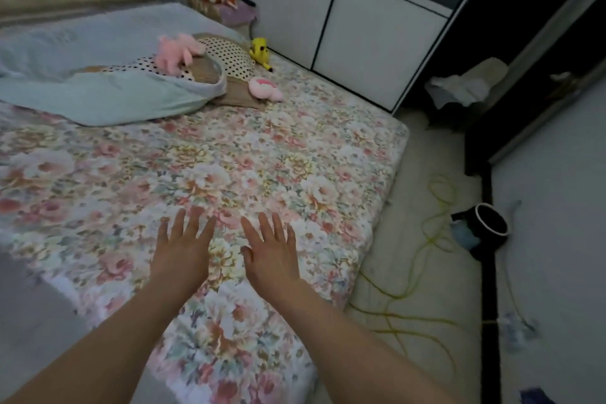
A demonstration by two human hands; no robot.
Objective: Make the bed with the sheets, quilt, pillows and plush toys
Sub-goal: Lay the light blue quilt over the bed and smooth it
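- Wide floral sheet (262, 147) spread under and ahead of left grip (183, 249) and right grip (273, 256); bed edge (385, 184) near right, floor (426, 207) beyond.
- Heaped far ahead, leftward: quilt (108, 95), pillows (229, 56), plush toys (177, 51).
- Both grips flat on sheet, fingers spread, holding nothing.

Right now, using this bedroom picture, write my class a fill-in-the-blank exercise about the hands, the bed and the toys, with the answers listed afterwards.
1. The left hand and right hand are open over a sheet printed with ____.
2. The plush toy nearest the wardrobe is coloured ____.
3. The larger pink plush toy lies on a pillow patterned with black ____.
4. The yellow cord lies on the ____.
Answers: flowers; yellow; dots; floor.
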